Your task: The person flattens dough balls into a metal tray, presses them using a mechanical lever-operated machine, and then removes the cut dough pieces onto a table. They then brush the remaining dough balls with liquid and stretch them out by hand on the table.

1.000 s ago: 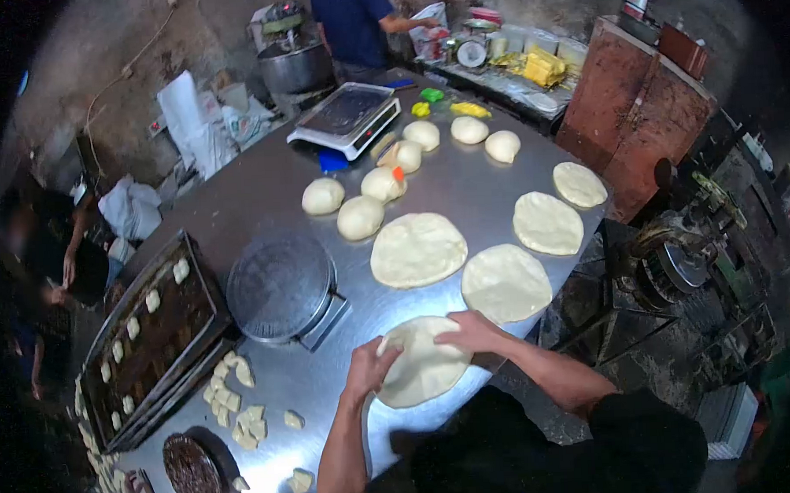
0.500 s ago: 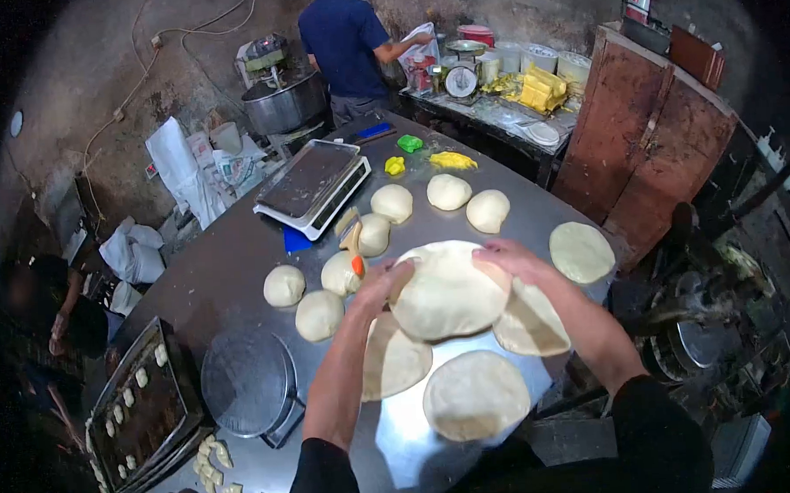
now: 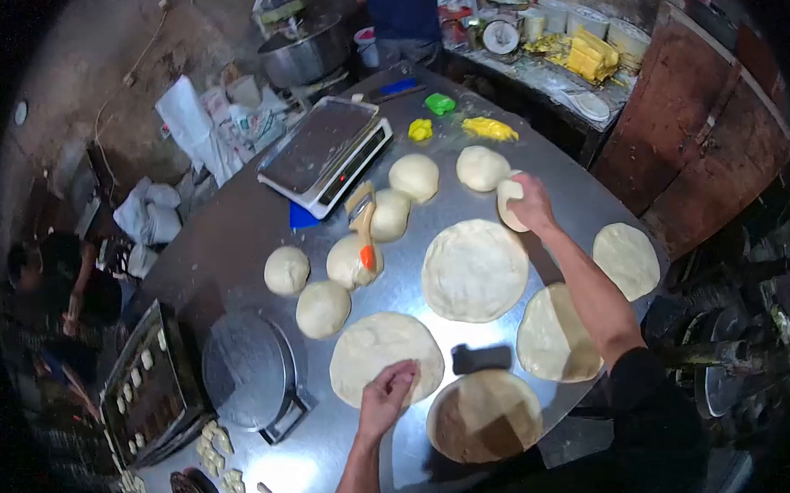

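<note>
My right hand (image 3: 531,203) grips a dough ball (image 3: 509,203) at the back right of the metal table, its fingers over the right side. Lower down, my left hand (image 3: 389,393) is over a flattened dough disc (image 3: 364,349); its fingers are curled close together, and whether anything is between them is too small to tell. Between the hands lies another flat disc (image 3: 476,270). More discs rest at the front (image 3: 484,419), at the right and at the far right. A brush with an orange-tipped handle (image 3: 362,223) leans on the dough balls.
A digital scale (image 3: 325,153) stands behind the dough balls. At the left are a round metal plate (image 3: 246,369) and a tray with small dough pieces (image 3: 150,389). Yellow blocks (image 3: 591,55) sit on the back table (image 3: 542,82). One person stands behind, another at far left.
The dough disc held in both hands now lies on the table. My right hand has moved back to a dough ball, while my left hand has come down toward the front. The view has shifted.
</note>
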Demonstrator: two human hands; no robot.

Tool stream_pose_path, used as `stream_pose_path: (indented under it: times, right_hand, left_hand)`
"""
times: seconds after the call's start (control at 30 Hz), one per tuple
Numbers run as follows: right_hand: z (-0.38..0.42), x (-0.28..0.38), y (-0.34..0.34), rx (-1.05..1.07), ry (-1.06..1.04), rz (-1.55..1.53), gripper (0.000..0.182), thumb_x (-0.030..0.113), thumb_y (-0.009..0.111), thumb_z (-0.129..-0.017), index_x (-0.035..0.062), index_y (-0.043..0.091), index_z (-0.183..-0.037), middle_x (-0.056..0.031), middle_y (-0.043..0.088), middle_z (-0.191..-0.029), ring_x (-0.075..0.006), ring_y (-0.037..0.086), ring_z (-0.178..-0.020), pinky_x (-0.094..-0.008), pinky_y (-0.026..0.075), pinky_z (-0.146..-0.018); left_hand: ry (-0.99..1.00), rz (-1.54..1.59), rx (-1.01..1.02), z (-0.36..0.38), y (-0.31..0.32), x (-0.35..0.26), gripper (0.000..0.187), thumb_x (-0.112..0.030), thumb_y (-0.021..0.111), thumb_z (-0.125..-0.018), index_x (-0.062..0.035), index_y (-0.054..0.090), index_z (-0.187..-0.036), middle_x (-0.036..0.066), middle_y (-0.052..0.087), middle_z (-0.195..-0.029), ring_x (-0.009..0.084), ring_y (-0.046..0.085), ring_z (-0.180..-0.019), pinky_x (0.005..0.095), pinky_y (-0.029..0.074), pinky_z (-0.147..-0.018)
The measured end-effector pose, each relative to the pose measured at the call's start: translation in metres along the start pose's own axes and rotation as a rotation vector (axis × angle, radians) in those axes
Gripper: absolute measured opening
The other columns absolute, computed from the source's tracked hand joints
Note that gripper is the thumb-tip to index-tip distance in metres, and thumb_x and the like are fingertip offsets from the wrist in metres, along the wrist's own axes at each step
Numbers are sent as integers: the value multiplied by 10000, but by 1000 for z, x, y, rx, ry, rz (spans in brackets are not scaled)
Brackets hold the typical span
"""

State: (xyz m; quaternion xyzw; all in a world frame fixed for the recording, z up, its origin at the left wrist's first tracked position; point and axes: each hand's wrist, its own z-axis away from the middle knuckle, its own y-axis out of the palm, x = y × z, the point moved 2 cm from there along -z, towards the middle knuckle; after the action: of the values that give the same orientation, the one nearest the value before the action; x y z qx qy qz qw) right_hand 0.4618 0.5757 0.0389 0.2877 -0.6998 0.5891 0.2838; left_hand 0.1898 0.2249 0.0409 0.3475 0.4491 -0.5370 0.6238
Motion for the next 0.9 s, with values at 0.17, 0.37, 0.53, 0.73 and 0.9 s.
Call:
stream_pose_path:
  times: [0.17,0.37,0.53,0.73,0.9]
  right_hand:
    - [146,144,-31,796,-495,-186,614,69,778,-657,65,516,-1212,-94,614,-1049,-199,583,-1004,-326,461,-872]
    - [350,222,33,1322,-93,-762,544,85,804,-717,34,487,-1156,-60,612,-960,-129,576,-905,-281,470,-778]
    - [471,175,116,1016,-106,-220,377,306,709,-821,14,604,-1035,-123,670,-941,-206,647,-858,-323,512,-760]
    - [570,188,133,848,196,-146,506,421,542,-925,-44,591,-1117,-208,659,-1008,-257,626,-949,-351,477,-842]
    - [556,189,84,839,13,40,475,411,456,-966,-22,578,-1120,-244,627,-1054,-384,622,-910,-434,486,-818]
  left_hand:
    - [288,59,-58,9,-14,-27,605,-152,701,-841,-5,448,-1371,137,429,-1429,242,490,-1245,352,397,-1042]
    - [-3,89,81,149,-96,-6,808,-284,740,-813,-8,324,-1449,200,459,-1384,245,464,-1267,364,391,-1038]
    - [-151,-582,-464,242,-200,125,795,-466,647,-857,78,389,-1376,292,478,-1315,389,516,-1167,423,399,-1030]
    - [171,-350,-514,230,-158,163,521,-355,638,-879,2,534,-1244,260,599,-1110,405,585,-1031,425,484,-863]
    - [173,-351,-163,222,-150,126,493,-349,646,-864,-12,565,-1215,249,625,-1108,410,609,-1009,442,481,-890]
